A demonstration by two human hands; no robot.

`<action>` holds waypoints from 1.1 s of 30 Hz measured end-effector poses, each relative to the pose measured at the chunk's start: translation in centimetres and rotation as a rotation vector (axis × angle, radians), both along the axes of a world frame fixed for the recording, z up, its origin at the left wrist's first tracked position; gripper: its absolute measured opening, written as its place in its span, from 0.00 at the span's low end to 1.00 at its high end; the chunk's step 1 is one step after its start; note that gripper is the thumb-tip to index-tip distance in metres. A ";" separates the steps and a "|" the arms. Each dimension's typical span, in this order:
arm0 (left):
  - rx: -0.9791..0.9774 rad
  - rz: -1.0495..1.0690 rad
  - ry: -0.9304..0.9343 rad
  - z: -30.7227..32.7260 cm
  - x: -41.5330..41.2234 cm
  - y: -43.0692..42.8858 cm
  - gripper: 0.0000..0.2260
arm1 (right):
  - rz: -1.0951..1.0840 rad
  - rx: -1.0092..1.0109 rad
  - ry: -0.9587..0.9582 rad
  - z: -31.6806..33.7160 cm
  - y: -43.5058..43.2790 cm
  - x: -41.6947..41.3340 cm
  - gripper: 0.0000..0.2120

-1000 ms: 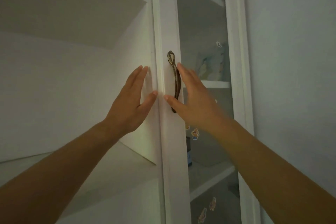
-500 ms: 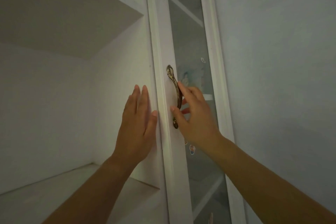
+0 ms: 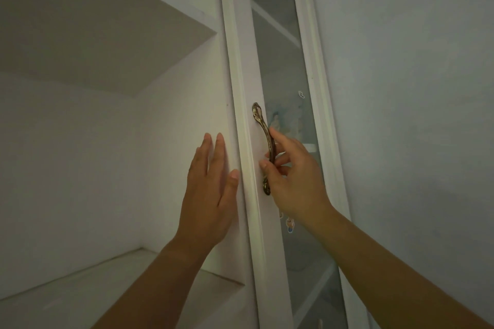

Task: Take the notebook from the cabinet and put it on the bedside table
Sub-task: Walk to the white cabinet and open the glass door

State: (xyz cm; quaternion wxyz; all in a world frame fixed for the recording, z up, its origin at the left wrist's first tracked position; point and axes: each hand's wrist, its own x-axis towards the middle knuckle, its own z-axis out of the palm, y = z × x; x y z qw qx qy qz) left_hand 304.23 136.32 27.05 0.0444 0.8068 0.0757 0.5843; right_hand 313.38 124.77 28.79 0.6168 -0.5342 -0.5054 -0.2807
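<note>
A white cabinet door (image 3: 248, 88) with a glass pane stands in front of me. Its brass handle (image 3: 263, 128) runs vertically on the door's left stile. My right hand (image 3: 294, 179) curls around the lower half of the handle, fingers behind it and thumb in front. My left hand (image 3: 211, 189) lies flat and open against the white side panel just left of the door frame, thumb touching the frame. Through the glass I make out a pale, bluish object (image 3: 286, 120) on a shelf; I cannot tell whether it is the notebook.
Left of the door is an open white shelf compartment (image 3: 80, 283) with another shelf above it. A plain grey wall (image 3: 414, 115) fills the right side. Small stickers (image 3: 290, 224) dot the glass pane below the handle.
My right hand went from resting flat beside the handle to curling its fingers around it. The view tilted upward, and my left hand slid a little higher along the panel.
</note>
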 end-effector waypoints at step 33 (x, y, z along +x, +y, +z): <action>0.009 0.017 0.113 0.5 -1.0 -0.2 0.26 | 0.054 0.087 0.023 -0.3 0.6 0.3 0.22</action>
